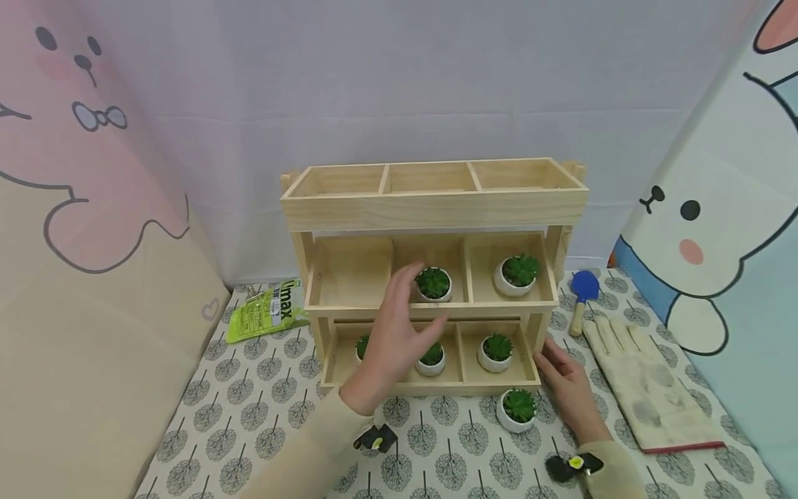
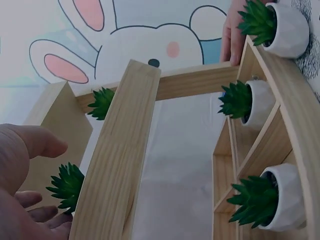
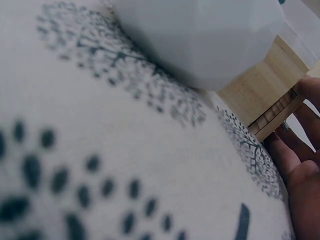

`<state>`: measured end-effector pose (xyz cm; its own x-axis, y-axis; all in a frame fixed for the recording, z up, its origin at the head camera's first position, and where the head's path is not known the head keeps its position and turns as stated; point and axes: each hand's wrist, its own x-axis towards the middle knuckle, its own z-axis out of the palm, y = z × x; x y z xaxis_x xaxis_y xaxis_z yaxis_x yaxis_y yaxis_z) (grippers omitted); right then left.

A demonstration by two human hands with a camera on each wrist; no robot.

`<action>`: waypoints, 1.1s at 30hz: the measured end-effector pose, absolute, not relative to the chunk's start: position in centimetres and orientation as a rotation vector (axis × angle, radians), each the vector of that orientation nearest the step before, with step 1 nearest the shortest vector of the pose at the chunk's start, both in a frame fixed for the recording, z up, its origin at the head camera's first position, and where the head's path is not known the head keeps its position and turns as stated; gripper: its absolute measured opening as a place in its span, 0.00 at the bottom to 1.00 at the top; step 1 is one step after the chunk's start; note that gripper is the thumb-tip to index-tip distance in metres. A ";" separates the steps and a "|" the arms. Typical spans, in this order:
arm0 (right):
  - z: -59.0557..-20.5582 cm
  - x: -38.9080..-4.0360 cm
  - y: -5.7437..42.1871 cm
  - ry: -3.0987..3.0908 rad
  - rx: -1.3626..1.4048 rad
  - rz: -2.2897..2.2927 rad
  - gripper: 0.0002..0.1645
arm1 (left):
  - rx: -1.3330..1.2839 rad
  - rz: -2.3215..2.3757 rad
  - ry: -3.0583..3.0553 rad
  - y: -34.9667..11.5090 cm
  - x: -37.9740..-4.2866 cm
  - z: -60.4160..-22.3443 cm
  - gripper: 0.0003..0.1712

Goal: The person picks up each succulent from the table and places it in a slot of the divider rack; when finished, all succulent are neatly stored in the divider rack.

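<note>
My left hand [image 1: 394, 339] reaches up to the wooden shelf [image 1: 430, 211], its fingers beside a small succulent in a white pot [image 1: 434, 285] in the middle tier's centre compartment. In the left wrist view, thumb and fingers are spread apart next to that succulent's green leaves [image 2: 67, 187]; its pot is hidden behind the front board. My right hand [image 1: 569, 391] rests against the right end of the bottom tier, fingers nearly straight along the wood. Another potted succulent [image 1: 517, 409] stands on the cloth just left of it.
Another potted succulent [image 1: 517, 275] sits in the middle tier's right compartment. Several more, including one at right [image 1: 496, 352], occupy the bottom tier. A green packet [image 1: 264, 313] lies left of the shelf; a blue trowel [image 1: 584, 287] and work gloves [image 1: 651, 388] lie right.
</note>
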<state>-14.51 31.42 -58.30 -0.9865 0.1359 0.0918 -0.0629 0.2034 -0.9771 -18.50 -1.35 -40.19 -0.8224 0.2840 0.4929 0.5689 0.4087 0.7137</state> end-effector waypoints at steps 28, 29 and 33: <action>-58.5 -14.6 31.5 -2.337 -0.066 1.859 0.36 | -0.780 -1.688 -2.203 0.8 -13.0 -48.7 0.40; -58.6 -14.6 31.5 -2.327 -0.058 1.866 0.36 | -0.787 -1.692 -2.212 0.9 -12.8 -49.0 0.40; -58.7 -14.5 31.5 -2.281 -0.033 1.900 0.35 | -0.821 -1.692 -2.264 1.5 -12.3 -50.2 0.38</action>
<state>-14.48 31.53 -58.70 -0.9849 0.1269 0.1181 -0.0933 0.1864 -0.9780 -12.33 1.46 -50.23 -0.8261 0.3117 0.4694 0.5385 0.1913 0.8206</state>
